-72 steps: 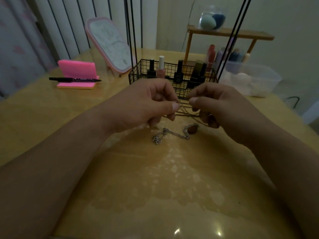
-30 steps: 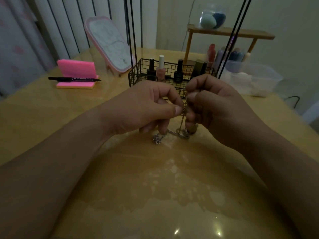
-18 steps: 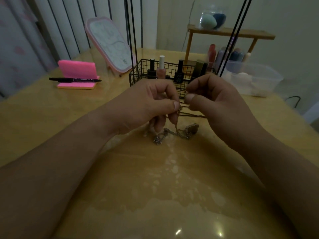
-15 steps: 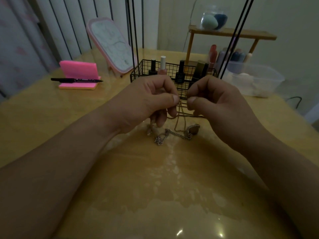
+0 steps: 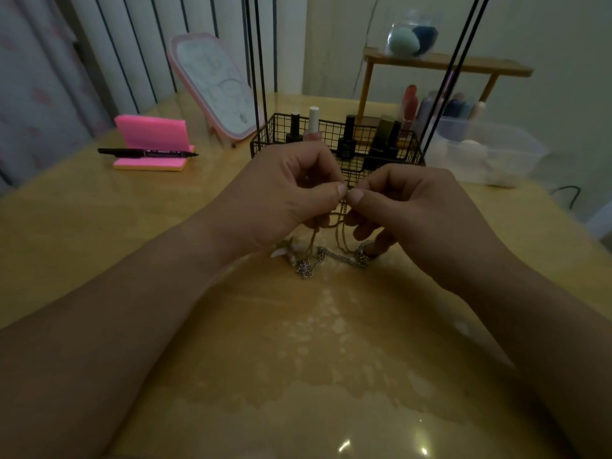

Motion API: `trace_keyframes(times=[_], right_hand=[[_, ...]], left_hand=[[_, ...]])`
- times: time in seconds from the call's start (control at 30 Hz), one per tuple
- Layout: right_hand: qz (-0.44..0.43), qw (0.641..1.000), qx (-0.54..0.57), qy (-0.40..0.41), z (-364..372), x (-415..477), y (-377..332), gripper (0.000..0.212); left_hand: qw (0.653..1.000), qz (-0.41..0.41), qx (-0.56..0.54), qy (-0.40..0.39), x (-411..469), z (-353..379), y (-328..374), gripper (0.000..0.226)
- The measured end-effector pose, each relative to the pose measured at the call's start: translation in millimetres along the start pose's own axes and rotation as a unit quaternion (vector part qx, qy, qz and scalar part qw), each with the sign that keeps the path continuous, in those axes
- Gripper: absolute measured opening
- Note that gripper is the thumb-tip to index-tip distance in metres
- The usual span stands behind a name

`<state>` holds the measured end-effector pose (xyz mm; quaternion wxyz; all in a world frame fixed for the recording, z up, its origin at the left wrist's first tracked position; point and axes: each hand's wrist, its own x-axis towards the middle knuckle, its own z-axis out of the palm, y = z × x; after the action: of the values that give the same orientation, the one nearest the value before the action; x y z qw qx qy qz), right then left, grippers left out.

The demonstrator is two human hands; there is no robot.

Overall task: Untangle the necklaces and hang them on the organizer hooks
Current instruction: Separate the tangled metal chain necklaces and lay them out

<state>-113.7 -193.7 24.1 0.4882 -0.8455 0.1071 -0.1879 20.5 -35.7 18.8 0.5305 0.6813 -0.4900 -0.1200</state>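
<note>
Head view looks down on a glossy wooden table (image 5: 82, 220), where both hands meet above a small heap of necklaces (image 5: 331, 256). Left hand (image 5: 284, 193) has its fingers curled, thumb and forefinger pinching a thin gold chain (image 5: 341, 226); right hand (image 5: 414, 210) is curled the same way and pinches that chain just beside the left thumb, so the two thumb tips almost touch. From the pinch the fine strands hang down to the table and run into a heavier silver chain (image 5: 337, 258) lying on the surface between the wrists, with a small pale pendant (image 5: 284, 251) beside it under the left hand; how the strands cross there is too fine to tell. Just behind the hands stands a black wire basket (image 5: 359, 168) holding nail polish bottles (image 5: 313, 124), with thin black rods (image 5: 255, 61) rising from its sides out of the top of the view. Further left lie a pink sticky note pad (image 5: 152, 137) with a black marker (image 5: 147, 153) across it and a leaning pink-framed mirror (image 5: 215, 87); to the right are a wooden shelf (image 5: 480, 66) and a clear plastic box (image 5: 490, 150)
</note>
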Motion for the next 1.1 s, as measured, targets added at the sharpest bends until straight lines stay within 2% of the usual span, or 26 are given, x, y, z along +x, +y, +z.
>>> trace_keyframes(times=[0.1,0.23,0.33,0.57,0.8,1.1], right_hand=[[0.005,1.000,0.012,-0.003,-0.6,0.2,1.4,0.008],[-0.040,0.997,-0.065,0.017,0.4,-0.6,2.9,0.004],[-0.051,0.996,-0.072,0.024,1.2,-0.7,3.0,0.002],[-0.064,0.994,-0.080,0.037,0.8,-0.7,6.5,0.002],[-0.077,0.987,-0.137,0.040,0.3,0.3,8.4,0.005],[-0.103,0.971,-0.199,0.083,9.4,-1.0,4.7,0.006]], left_hand=[[1.000,0.005,0.031,0.001,-0.6,1.0,-0.3,0.003],[0.997,0.005,0.079,-0.006,-1.0,3.0,-1.2,0.003],[0.995,0.005,0.100,-0.014,-0.9,3.7,-2.2,0.002],[0.998,-0.033,0.053,-0.020,0.6,1.2,-2.5,0.005],[0.996,-0.031,0.074,-0.050,1.0,0.6,-5.0,0.009],[0.994,-0.002,0.109,-0.006,0.6,9.0,-3.6,0.012]])
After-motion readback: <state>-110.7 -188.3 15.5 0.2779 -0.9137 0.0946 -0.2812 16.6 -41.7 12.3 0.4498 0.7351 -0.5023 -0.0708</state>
